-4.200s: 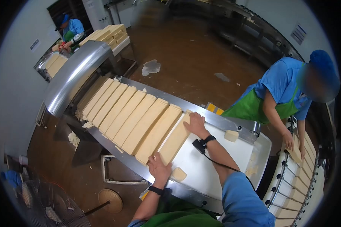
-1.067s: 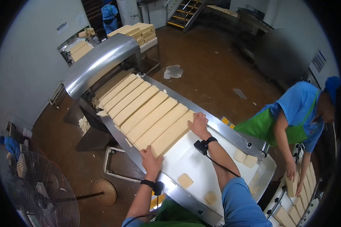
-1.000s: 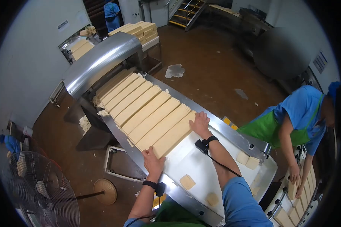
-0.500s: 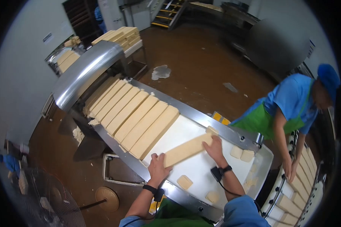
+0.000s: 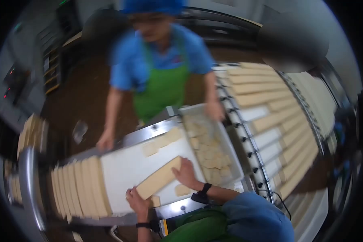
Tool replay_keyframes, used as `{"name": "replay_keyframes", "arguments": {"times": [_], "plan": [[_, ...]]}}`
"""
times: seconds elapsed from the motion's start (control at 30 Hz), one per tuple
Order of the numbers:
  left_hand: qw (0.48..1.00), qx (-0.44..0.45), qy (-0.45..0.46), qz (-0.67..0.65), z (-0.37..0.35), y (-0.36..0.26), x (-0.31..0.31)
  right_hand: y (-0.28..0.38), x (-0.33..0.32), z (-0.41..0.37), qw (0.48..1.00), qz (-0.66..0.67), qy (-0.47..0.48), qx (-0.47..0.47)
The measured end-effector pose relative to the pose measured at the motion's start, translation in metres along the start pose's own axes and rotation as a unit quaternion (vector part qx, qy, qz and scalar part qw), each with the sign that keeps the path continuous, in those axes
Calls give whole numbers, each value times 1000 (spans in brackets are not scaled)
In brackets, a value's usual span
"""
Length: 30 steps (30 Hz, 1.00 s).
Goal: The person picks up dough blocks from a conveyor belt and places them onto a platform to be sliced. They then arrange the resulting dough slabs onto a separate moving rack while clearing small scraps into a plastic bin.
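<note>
A long cream-coloured bar (image 5: 159,177), like an uncut loaf or dough block, lies slantwise between my hands above the white belt (image 5: 123,163). My left hand (image 5: 138,201) grips its near left end. At its far right end, my right hand (image 5: 185,172) has its fingers closed over it. Loose flat square pieces (image 5: 162,142) lie on the belt beyond the bar, and another square piece (image 5: 182,190) is near my right wrist. Several similar bars (image 5: 78,187) stand side by side on the belt to the left.
A co-worker (image 5: 161,84) in a green apron stands across the belt, blurred. A white tray (image 5: 234,159) of square pieces sits at the belt's right end. Further right, a second conveyor (image 5: 267,141) carries rows of bars. A curved metal hood (image 5: 31,185) is at left.
My view has swung to the right. The bar is still in both hands and has shifted toward the belt's tray end. The co-worker now stands facing me across the belt.
</note>
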<state>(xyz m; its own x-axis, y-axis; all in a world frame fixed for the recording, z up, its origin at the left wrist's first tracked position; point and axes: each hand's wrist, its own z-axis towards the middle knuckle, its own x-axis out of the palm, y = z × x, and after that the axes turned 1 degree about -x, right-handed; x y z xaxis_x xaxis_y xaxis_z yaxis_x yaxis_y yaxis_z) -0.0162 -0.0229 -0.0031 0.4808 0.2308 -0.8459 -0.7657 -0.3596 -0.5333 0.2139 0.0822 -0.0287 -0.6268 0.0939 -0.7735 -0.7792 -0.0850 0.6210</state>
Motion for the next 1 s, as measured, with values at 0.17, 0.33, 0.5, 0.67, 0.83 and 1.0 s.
{"name": "replay_keyframes", "arguments": {"times": [0.17,0.33,0.5,0.67,0.83,1.0], "plan": [[987,140,-56,-63,-23,-92,40,-45,-107,-15,982,20,-185,38],[950,291,-42,-110,-43,-236,88,-156,-225,-15,916,-71,-392,43],[922,367,91,-83,-84,-375,110,-271,-342,-5,920,-41,-372,120],[885,380,261,-61,-98,-459,136,-382,-389,7,937,-108,-265,199],[890,356,247,-141,-87,-476,209,-387,-401,18,877,-347,-95,320],[906,222,277,-230,-92,-480,232,-347,-373,9,862,-420,-116,260]]}}
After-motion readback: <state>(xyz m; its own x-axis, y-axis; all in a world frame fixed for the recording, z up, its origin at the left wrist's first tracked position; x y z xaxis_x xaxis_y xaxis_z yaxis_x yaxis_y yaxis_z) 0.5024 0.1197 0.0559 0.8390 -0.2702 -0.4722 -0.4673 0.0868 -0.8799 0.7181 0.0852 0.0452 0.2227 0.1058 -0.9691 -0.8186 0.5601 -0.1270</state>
